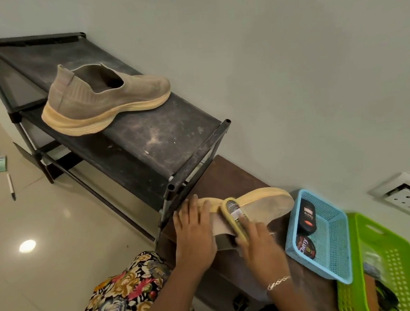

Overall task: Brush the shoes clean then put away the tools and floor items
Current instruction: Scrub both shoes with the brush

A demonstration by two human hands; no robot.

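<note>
The tan shoe with a yellowish sole [265, 207] lies sole-up on the dark brown surface [228, 175]. The left hand [193, 230] presses straight fingers on it. The right hand [258, 240] grips a yellow brush [234, 214] against the sole, beside a blue mesh basket [290, 237].

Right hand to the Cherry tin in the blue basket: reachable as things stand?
Path yes, grasp probably not. The tin lies uncovered in the open blue basket beside the right hand, but that hand grips the brush against the shoe sole and would have to free itself first.

"Cherry" on round polish tin [306, 246]
</note>
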